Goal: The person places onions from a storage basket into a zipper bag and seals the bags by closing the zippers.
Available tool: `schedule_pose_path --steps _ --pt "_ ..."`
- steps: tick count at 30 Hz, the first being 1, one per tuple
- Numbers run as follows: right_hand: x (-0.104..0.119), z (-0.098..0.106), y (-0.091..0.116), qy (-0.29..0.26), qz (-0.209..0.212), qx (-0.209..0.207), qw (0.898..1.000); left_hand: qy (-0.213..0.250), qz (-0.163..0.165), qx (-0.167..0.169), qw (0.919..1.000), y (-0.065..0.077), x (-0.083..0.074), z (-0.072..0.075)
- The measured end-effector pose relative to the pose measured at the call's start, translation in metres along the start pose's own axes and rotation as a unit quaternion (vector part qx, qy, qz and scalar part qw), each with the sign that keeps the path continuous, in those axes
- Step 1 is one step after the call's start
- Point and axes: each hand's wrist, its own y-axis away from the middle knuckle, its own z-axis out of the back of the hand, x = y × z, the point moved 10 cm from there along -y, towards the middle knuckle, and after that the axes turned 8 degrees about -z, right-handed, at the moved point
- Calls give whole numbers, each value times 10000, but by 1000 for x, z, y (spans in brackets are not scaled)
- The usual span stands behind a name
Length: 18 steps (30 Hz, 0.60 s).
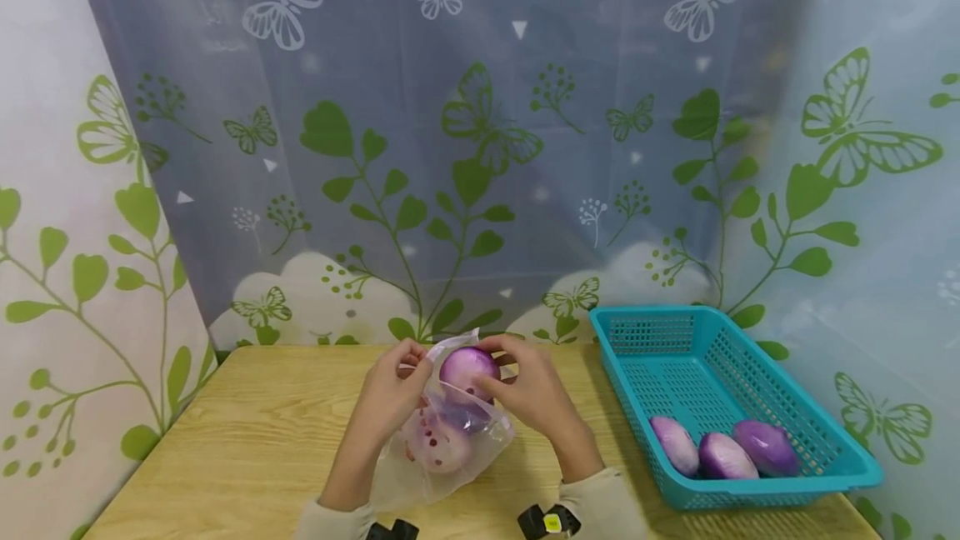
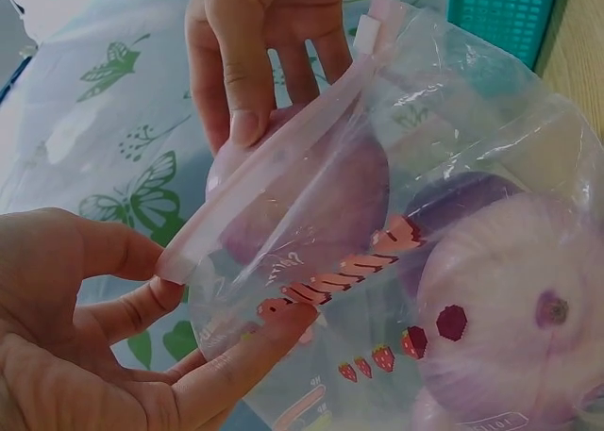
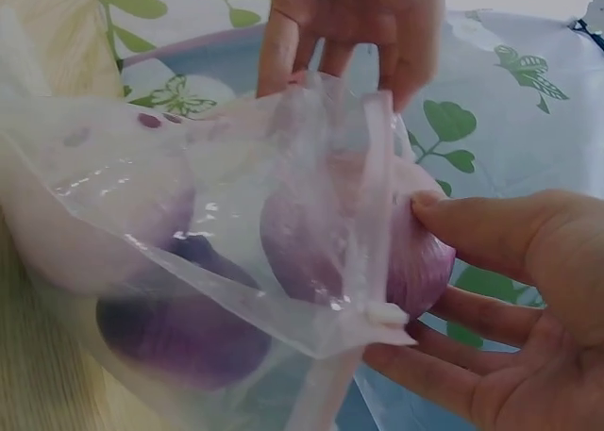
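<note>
In the head view, my left hand (image 1: 396, 382) pinches the mouth edge of a clear slider bag (image 1: 491, 433) printed with strawberries. My right hand (image 1: 534, 383) grips a purple onion (image 1: 467, 367) at that mouth. The right wrist view shows this onion (image 3: 429, 252) partly past the pink zip strip, thumb on one side and fingers below it. Deeper in the bag lie a pale onion (image 2: 510, 299) and a darker purple onion (image 3: 179, 332). The left thumb and forefinger hold one end of the strip in the left wrist view, the other fingers spread along the bag.
A turquoise plastic basket (image 1: 757, 486) stands at the right of the wooden table (image 1: 247, 432), with three purple onions (image 1: 765, 447) at its near end. A patterned curtain (image 1: 480, 148) hangs behind and on both sides.
</note>
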Motion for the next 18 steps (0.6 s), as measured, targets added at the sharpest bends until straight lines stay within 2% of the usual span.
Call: schedule_pose_path --steps 5,13,18 --pt "-2 -7 0 16 -93 116 9999 -15 -23 -19 10000 0 0 1" --pt "-5 -1 1 145 -209 244 9994 -57 -71 -44 9999 0 -1 2" --pt "-1 -9 2 332 -53 685 9971 -70 -55 -53 9999 0 -1 2"
